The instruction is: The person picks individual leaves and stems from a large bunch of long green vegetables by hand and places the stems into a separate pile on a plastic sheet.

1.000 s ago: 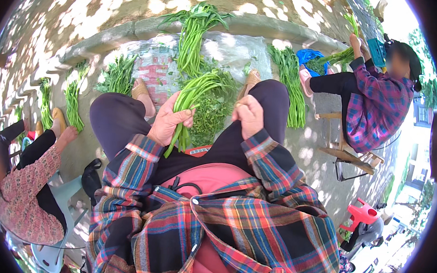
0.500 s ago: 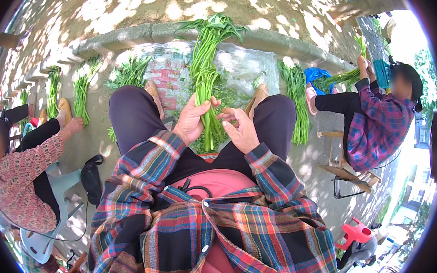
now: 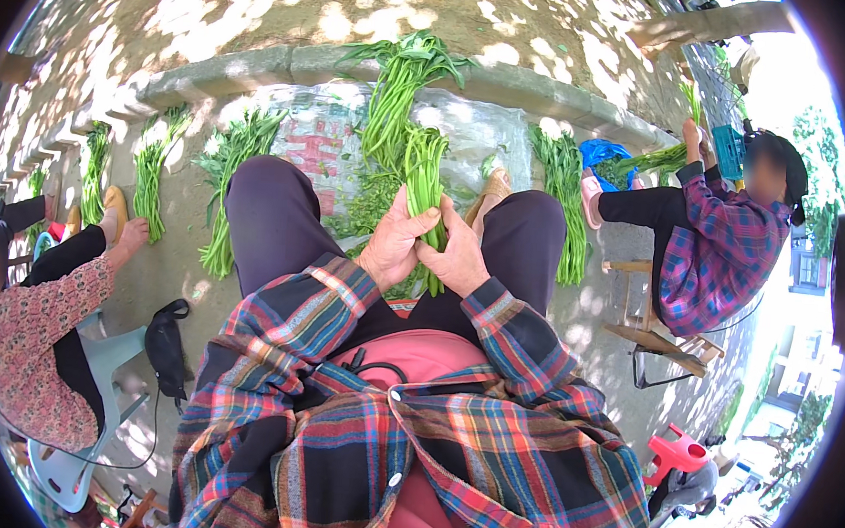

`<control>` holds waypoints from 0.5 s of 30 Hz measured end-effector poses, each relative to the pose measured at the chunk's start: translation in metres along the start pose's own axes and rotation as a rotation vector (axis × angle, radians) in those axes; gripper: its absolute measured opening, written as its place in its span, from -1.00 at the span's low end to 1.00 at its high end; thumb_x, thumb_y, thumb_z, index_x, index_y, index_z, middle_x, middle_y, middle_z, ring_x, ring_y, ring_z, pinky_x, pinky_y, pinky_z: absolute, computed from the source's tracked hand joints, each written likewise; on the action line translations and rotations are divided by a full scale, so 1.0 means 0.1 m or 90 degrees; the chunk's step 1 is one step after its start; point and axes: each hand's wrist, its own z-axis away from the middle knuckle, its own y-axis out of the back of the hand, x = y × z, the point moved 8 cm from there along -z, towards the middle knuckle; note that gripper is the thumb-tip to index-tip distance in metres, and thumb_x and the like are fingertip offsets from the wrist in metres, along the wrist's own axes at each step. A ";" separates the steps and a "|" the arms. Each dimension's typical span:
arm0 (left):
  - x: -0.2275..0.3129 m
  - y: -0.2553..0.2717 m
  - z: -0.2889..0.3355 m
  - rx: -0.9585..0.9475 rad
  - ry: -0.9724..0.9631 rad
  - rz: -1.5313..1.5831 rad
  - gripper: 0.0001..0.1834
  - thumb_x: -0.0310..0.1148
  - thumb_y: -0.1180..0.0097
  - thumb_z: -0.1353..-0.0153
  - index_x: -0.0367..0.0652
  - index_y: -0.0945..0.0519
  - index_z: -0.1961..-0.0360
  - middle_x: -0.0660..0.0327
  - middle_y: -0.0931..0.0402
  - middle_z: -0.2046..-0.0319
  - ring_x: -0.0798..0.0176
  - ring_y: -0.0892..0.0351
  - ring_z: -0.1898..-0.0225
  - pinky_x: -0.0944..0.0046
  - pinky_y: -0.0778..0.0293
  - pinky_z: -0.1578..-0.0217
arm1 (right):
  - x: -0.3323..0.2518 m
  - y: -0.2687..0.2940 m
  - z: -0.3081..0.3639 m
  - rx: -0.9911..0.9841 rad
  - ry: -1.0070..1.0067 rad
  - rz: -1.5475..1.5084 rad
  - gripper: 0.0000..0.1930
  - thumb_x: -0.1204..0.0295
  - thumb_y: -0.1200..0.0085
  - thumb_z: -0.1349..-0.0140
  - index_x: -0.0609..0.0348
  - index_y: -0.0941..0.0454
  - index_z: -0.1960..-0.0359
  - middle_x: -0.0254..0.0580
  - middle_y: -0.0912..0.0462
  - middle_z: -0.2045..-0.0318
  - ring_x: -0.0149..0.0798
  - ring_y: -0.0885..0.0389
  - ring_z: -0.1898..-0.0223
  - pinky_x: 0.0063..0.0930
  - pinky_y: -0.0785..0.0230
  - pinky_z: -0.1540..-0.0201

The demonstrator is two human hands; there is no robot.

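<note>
Between my knees, both hands hold a bunch of leafy greens [image 3: 426,164] with long green stems, like water spinach. My left hand [image 3: 395,245] is closed round its left side, and my right hand [image 3: 459,251] grips the right side, thumbs close together. Cut stem ends poke out below my hands toward my lap. Just beyond, a larger pile of the same greens [image 3: 389,109] lies with its leaves toward the kerb; the held bunch overlaps its near end. Loose leaves [image 3: 373,204] are scattered beneath, on a clear plastic sheet [image 3: 492,124].
More bundles lie on the ground left [image 3: 238,187] and right [image 3: 562,190]. A stone kerb [image 3: 528,81] runs across the far side. One person [image 3: 46,340] sits at left near a black bag [image 3: 165,346]; another [image 3: 719,251] sits at right holding greens, beside a blue plastic bag [image 3: 605,159].
My right hand, whose fingers were apart beside the bunch, has closed on it. The held bunch has shifted right and stands apart from the pile more clearly.
</note>
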 end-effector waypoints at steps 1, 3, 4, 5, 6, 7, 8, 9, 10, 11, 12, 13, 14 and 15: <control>-0.01 -0.01 0.01 -0.007 0.002 -0.012 -0.70 -0.47 -0.06 -0.18 -0.13 -0.36 0.05 0.23 -0.44 0.12 0.30 -0.41 0.07 0.28 -0.34 -0.01 | 0.00 0.01 0.01 0.005 -0.008 0.011 -0.41 0.33 -0.12 0.07 0.27 -0.30 -0.05 0.17 -0.51 0.18 0.09 -0.49 0.10 -0.26 -0.35 0.07; 0.00 -0.07 0.04 -0.002 0.023 -0.070 -0.61 -0.42 -0.10 -0.17 -0.15 -0.34 -0.02 0.20 -0.41 0.05 0.28 -0.38 0.01 0.27 -0.30 -0.05 | 0.06 0.01 0.03 0.002 -0.036 0.050 -0.53 0.35 -0.11 0.07 0.22 -0.35 0.08 0.12 -0.52 0.29 0.11 -0.51 0.20 -0.22 -0.37 0.17; 0.02 -0.10 0.05 0.000 0.034 -0.100 -0.57 -0.40 -0.12 -0.16 -0.16 -0.33 -0.05 0.19 -0.40 0.01 0.27 -0.36 -0.02 0.27 -0.27 -0.07 | 0.10 0.01 0.04 0.000 -0.050 0.069 -0.59 0.36 -0.10 0.08 0.20 -0.38 0.14 0.10 -0.53 0.34 0.12 -0.52 0.24 -0.20 -0.37 0.22; 0.03 -0.12 0.06 -0.007 0.054 -0.165 -0.52 -0.37 -0.14 -0.15 -0.17 -0.30 -0.08 0.16 -0.37 -0.02 0.27 -0.34 -0.05 0.27 -0.25 -0.09 | 0.08 0.06 0.05 0.017 -0.047 0.073 -0.63 0.38 -0.09 0.08 0.19 -0.38 0.19 0.08 -0.52 0.37 0.12 -0.51 0.27 -0.19 -0.37 0.24; 0.07 -0.11 0.08 -0.015 0.074 -0.231 -0.47 -0.35 -0.16 -0.13 -0.19 -0.28 -0.11 0.14 -0.35 -0.05 0.26 -0.32 -0.08 0.27 -0.23 -0.10 | 0.05 0.11 0.06 0.035 -0.044 0.078 -0.67 0.39 -0.08 0.08 0.17 -0.38 0.23 0.06 -0.52 0.39 0.12 -0.51 0.29 -0.17 -0.36 0.26; 0.11 -0.08 0.09 -0.022 0.094 -0.297 -0.42 -0.33 -0.18 -0.12 -0.20 -0.26 -0.15 0.12 -0.33 -0.08 0.25 -0.29 -0.11 0.27 -0.21 -0.12 | 0.04 0.16 0.06 0.053 -0.042 0.082 -0.71 0.41 -0.07 0.09 0.16 -0.38 0.27 0.04 -0.51 0.41 0.12 -0.50 0.31 -0.15 -0.36 0.28; 0.14 0.04 0.09 0.031 0.142 -0.410 -0.33 -0.29 -0.21 -0.09 -0.25 -0.21 -0.18 0.08 -0.36 -0.06 0.24 -0.30 -0.11 0.26 -0.21 -0.12 | 0.09 0.19 0.07 0.058 -0.033 0.080 -0.70 0.45 -0.05 0.11 0.15 -0.38 0.27 0.04 -0.51 0.41 0.12 -0.50 0.32 -0.14 -0.35 0.30; 0.23 0.17 0.07 0.072 0.107 -0.507 -0.44 -0.32 -0.20 -0.09 -0.28 -0.33 -0.09 0.09 -0.44 0.06 0.30 -0.44 0.05 0.33 -0.35 0.03 | 0.12 0.21 0.08 0.068 -0.034 0.097 -0.71 0.46 -0.05 0.12 0.15 -0.37 0.28 0.04 -0.50 0.42 0.13 -0.49 0.33 -0.14 -0.35 0.30; 0.34 0.23 0.07 0.117 0.059 -0.646 -0.51 -0.35 -0.20 -0.09 -0.29 -0.38 -0.04 0.14 -0.47 0.16 0.34 -0.46 0.17 0.36 -0.39 0.14 | 0.15 0.23 0.09 0.078 -0.035 0.114 -0.71 0.47 -0.05 0.14 0.15 -0.37 0.29 0.04 -0.50 0.43 0.13 -0.49 0.33 -0.14 -0.34 0.31; 0.51 0.15 0.09 0.163 0.008 -0.786 -0.58 -0.37 -0.19 -0.09 -0.30 -0.44 0.02 0.19 -0.50 0.25 0.38 -0.49 0.30 0.39 -0.43 0.25 | 0.17 0.23 0.09 0.087 -0.036 0.129 -0.71 0.48 -0.04 0.15 0.15 -0.37 0.30 0.04 -0.49 0.44 0.14 -0.48 0.33 -0.14 -0.34 0.31; 0.58 -0.01 0.08 0.122 -0.069 -0.814 -0.61 -0.40 -0.18 -0.09 -0.29 -0.46 0.05 0.21 -0.50 0.30 0.40 -0.47 0.35 0.40 -0.42 0.30 | 0.22 0.21 0.10 0.077 -0.048 0.153 -0.71 0.48 -0.06 0.16 0.16 -0.35 0.32 0.03 -0.47 0.43 0.14 -0.46 0.32 -0.13 -0.33 0.33; 0.63 -0.18 0.07 0.081 -0.146 -0.839 -0.64 -0.43 -0.17 -0.08 -0.28 -0.47 0.07 0.23 -0.49 0.35 0.41 -0.46 0.40 0.41 -0.41 0.36 | 0.21 0.20 0.11 0.078 -0.037 0.154 -0.71 0.48 -0.06 0.16 0.16 -0.34 0.33 0.02 -0.46 0.42 0.14 -0.46 0.32 -0.13 -0.33 0.33; 0.68 -0.34 0.10 0.042 -0.224 -0.862 -0.67 -0.46 -0.16 -0.08 -0.28 -0.49 0.10 0.25 -0.48 0.39 0.42 -0.44 0.45 0.43 -0.40 0.41 | 0.18 0.18 0.11 0.075 -0.024 0.154 -0.71 0.49 -0.06 0.16 0.16 -0.33 0.33 0.00 -0.46 0.41 0.13 -0.46 0.32 -0.13 -0.33 0.33; 0.67 -0.44 0.10 0.013 -0.221 -0.892 -0.67 -0.48 -0.15 -0.07 -0.26 -0.49 0.10 0.24 -0.47 0.41 0.39 -0.44 0.46 0.41 -0.40 0.41 | 0.13 0.17 0.11 0.072 -0.011 0.154 -0.71 0.49 -0.06 0.17 0.16 -0.33 0.33 -0.01 -0.45 0.41 0.12 -0.46 0.32 -0.13 -0.33 0.34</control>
